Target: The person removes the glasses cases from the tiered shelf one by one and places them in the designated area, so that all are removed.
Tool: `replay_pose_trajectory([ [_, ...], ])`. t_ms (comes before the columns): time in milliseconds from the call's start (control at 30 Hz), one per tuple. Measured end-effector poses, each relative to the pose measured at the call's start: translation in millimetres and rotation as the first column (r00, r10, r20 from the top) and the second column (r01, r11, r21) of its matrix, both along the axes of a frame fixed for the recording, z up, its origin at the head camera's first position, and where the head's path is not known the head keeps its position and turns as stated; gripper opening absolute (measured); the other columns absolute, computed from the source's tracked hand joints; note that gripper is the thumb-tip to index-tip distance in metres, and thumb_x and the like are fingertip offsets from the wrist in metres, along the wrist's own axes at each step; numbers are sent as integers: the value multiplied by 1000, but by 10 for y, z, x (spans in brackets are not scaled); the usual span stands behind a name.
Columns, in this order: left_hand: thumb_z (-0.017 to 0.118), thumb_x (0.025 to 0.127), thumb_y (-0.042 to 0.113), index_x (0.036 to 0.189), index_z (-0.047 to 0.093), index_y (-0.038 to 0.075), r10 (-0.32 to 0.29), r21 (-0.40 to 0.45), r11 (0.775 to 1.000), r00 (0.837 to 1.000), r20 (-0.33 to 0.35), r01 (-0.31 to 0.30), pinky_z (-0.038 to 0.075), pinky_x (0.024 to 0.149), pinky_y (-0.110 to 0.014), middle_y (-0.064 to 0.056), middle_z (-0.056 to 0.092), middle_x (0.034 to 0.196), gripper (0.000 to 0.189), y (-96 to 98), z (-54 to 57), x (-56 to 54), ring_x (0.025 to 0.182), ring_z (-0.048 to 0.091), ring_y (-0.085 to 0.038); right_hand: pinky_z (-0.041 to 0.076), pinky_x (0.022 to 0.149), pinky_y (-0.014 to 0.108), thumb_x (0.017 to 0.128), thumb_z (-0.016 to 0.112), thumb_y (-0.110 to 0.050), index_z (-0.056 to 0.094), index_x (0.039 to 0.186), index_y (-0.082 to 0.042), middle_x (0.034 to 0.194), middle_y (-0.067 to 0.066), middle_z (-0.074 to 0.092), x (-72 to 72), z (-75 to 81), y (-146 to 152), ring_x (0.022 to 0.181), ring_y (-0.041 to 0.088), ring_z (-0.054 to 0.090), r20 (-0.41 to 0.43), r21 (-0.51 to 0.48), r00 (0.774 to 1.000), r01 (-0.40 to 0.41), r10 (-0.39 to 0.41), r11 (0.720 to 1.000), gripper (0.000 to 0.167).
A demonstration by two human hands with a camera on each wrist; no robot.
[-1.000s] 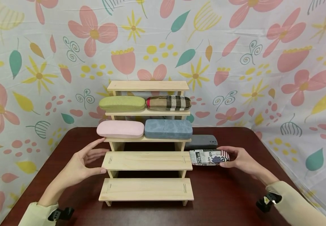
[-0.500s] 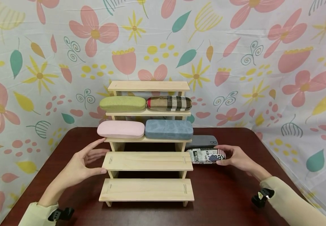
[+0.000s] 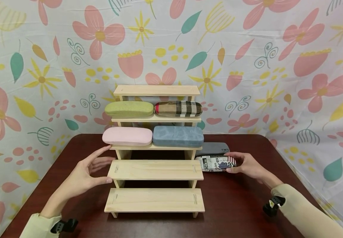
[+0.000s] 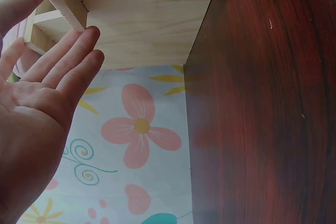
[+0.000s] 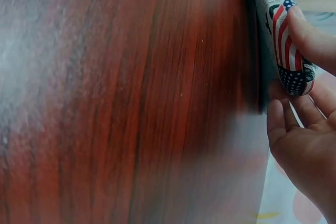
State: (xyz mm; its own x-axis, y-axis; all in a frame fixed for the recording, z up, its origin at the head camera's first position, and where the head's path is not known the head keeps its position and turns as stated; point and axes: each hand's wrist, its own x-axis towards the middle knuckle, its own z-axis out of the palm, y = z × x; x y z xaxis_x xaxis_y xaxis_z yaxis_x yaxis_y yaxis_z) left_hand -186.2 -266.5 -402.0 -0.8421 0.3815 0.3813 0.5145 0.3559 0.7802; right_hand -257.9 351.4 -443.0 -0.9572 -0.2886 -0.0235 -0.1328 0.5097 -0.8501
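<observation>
My right hand pinches the right end of a glasses case with newspaper print and flag stripes, thumb in front and fingers behind. The case's left end meets the right side of a wooden tiered rack. Striped fabric at the case's end shows close in the right wrist view. On the rack's left side my left hand has its fingers spread, fingertips right at the shelf edges. In the left wrist view those fingers lie nearly straight beside the wood.
A grey glasses case lies behind the printed one. The rack carries a green case, a plaid case, a pink case and a blue case. A flowered cloth hangs behind the dark red table.
My right hand has slid the printed glasses case a little left and slightly back, up against the rack. The left hand has stayed in place.
</observation>
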Motion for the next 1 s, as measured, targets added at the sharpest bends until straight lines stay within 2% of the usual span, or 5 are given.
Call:
replay_pose_trajectory([
  [300,94,79,5,164,40,21,2,2,1000,1000,-1,-2,51,100,-21,-12,70,134,102,-1,10,4,125,66,-17,56,80,28,84,91,-13,58,145,5,121,18,69,-57,-25,31,102,28,64,-36,49,999,-29,31,998,72],
  [1000,94,79,4,163,40,20,-6,8,1000,1000,2,6,51,101,-21,-13,70,134,101,1,8,1,124,66,-16,51,88,24,80,94,-13,63,141,4,136,23,65,-106,-59,68,113,32,59,-120,170,991,-33,54,985,70],
])
